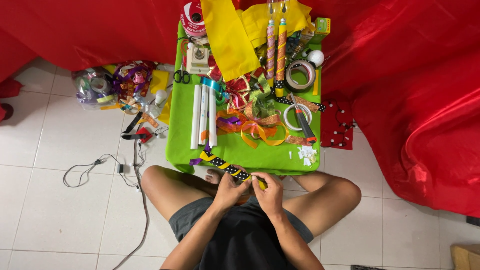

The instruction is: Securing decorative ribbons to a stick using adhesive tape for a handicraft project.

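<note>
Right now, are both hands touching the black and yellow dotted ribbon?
Touching. The head view shows the left hand and the right hand both pinching the near end of the dotted ribbon, whose far end lies on the green table.

The person wears dark grey shorts, with arms and legs bare.

Near edge of green desk (240, 157) mostly bare: open strip just beyond both hands, btwn the black-yellow ribbon (224, 166) and paper scraps (306, 155) at right corner. Left strip blocked by three white tubes (203, 116) lying lengthwise. Centre clogged w/ ribbon tangle (255, 122); tape roll (297, 116) w/ cutter (303, 124) across it to the right. Far end packed: yellow cloth (227, 37), two wrapped sticks (276, 50), glue gun (198, 59). Floor left: cables (100, 165), bag of ribbons (112, 85). Red cloth (415, 100) hems in the right side.
</note>
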